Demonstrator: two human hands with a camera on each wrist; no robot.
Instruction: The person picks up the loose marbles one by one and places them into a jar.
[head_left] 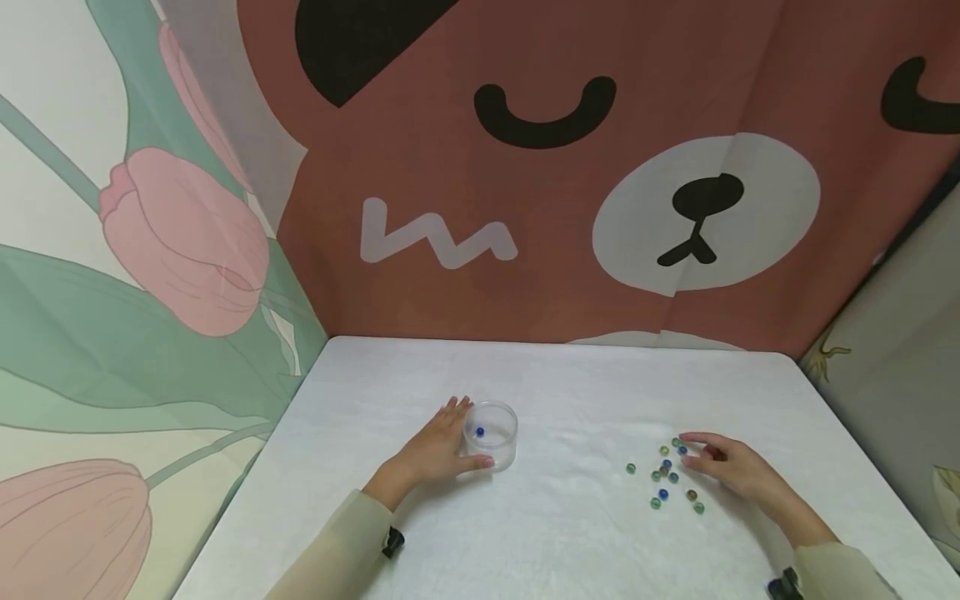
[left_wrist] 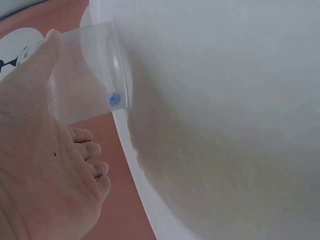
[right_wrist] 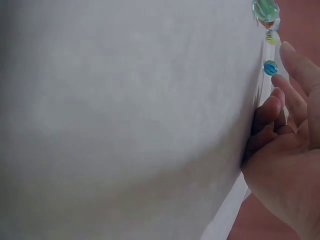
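On the left of the white table, my left hand [head_left: 441,447] holds a clear round plastic jar [head_left: 504,450], thumb at its near side and fingers at its far left side. Inside, a single blue marble [left_wrist: 114,99] lies at the bottom. Several loose glass marbles [head_left: 663,494], green, blue, yellowish and brown, are scattered to the right. My right hand [head_left: 729,468] reaches to their far right edge, thumb and index finger apart beside a blue marble [right_wrist: 270,67]. Its other fingers are curled under, near the tabletop.
A white cloth covers the table [head_left: 562,533]. Behind it hangs a brown curtain [head_left: 420,300] with a bear print, and a flowered curtain [head_left: 180,242] stands at the left. One green marble [head_left: 631,468] lies apart, left of the others.
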